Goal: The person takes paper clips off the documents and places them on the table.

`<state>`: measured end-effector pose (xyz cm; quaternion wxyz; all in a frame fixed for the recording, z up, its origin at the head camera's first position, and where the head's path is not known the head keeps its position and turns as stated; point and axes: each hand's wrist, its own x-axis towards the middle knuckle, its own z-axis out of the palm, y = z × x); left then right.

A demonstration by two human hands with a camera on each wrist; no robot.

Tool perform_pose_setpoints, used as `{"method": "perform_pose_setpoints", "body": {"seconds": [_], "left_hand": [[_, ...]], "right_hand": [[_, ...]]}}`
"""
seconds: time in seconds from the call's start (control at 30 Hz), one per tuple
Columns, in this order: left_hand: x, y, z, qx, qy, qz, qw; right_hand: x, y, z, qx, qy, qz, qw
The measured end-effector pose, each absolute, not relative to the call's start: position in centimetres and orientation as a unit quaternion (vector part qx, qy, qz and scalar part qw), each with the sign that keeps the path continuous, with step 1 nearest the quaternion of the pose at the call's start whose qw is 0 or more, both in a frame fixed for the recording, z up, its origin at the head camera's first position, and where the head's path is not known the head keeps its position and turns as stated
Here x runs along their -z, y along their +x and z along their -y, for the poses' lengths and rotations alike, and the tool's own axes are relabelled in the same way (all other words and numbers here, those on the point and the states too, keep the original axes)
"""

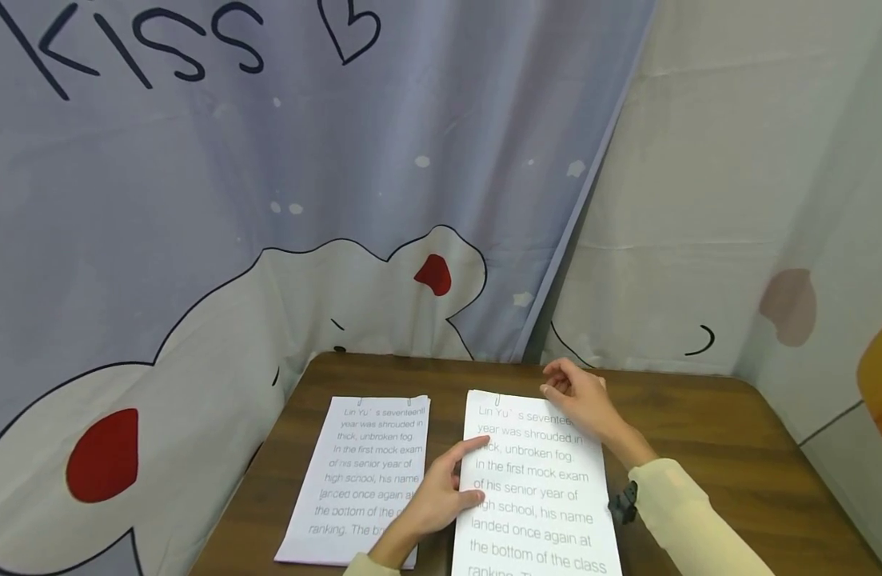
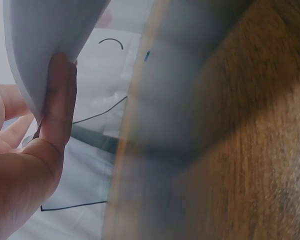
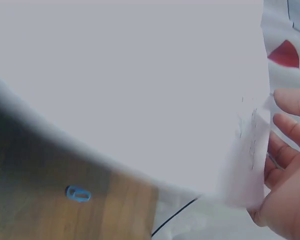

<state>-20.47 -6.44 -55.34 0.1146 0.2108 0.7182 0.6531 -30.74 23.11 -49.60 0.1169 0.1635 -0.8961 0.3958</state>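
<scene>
My left hand (image 1: 441, 492) grips the left edge of a stack of printed sheets (image 1: 530, 496); the left wrist view shows fingers (image 2: 60, 100) along the bowed paper. This stack is raised and tilted toward me, a paper clip (image 1: 496, 399) at its top left. At its top right corner is my right hand (image 1: 588, 400), fingers loosely bent and thumb apart from the index finger. In the right wrist view its fingers (image 3: 285, 150) lie right by the paper's edge. A blue paper clip (image 3: 78, 193) lies on the table behind the sheets.
A second printed stack (image 1: 361, 480) with two clips along its top lies left on the brown wooden table (image 1: 700, 448). Patterned curtains (image 1: 383, 192) hang right behind the table's far edge. A dark wrist strap (image 1: 623, 504) circles my right wrist.
</scene>
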Motion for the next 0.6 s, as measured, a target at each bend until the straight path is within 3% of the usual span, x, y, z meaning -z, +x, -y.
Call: {"method": "perform_pose_setpoints", "body": {"seconds": [0.6], "left_hand": [[54.5,-20.5,5.5,-0.667,0.223,-0.701,0.119]], "right_hand": [[49.2,-30.4,-18.6,-0.396,0.194,0.893,0.086]]}}
